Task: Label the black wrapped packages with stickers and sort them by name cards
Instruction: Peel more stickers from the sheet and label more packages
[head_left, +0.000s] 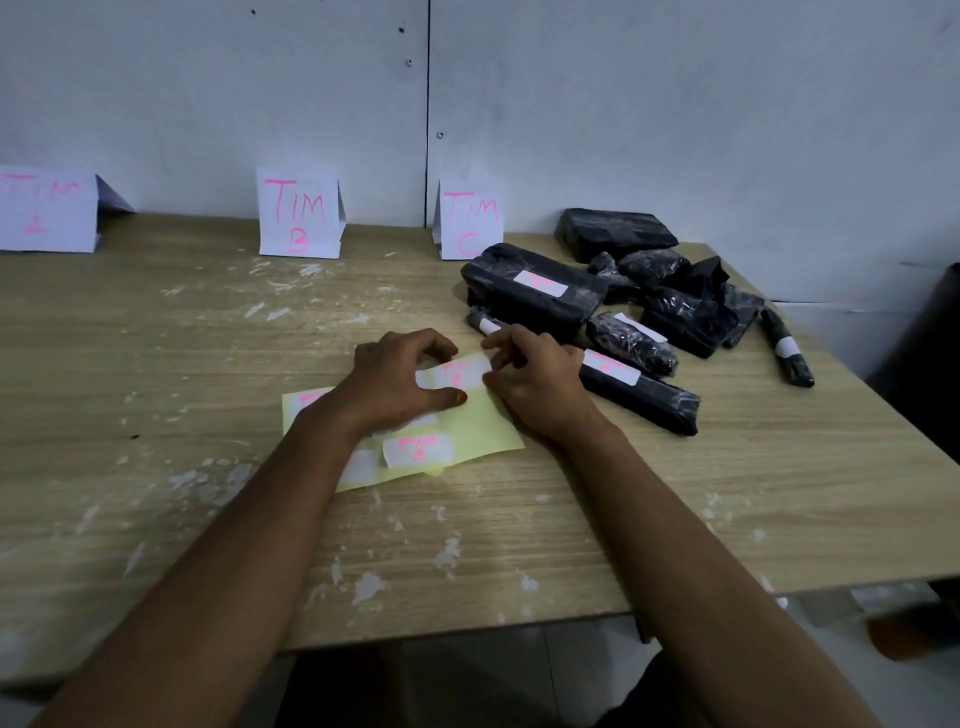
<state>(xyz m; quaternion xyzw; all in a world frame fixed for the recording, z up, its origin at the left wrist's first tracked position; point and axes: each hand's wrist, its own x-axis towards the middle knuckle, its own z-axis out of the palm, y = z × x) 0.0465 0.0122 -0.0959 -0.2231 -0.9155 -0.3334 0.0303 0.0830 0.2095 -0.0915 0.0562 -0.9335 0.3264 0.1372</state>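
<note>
Hands (400, 382) (535, 382) pinch sticker (460, 371) on sheet (483, 431).
Packages (623, 306) crowd right edge (bare table (156, 364) left); cards (300, 213) line wall.

Two bare arms come in from the bottom of the picture. No sleeves cover them as far up as the picture shows. The left hand (395, 382) has a thumbnail with an orange-red tint on it. The right hand (535, 382) wears no ring, and neither wrist has a watch or band.
</note>
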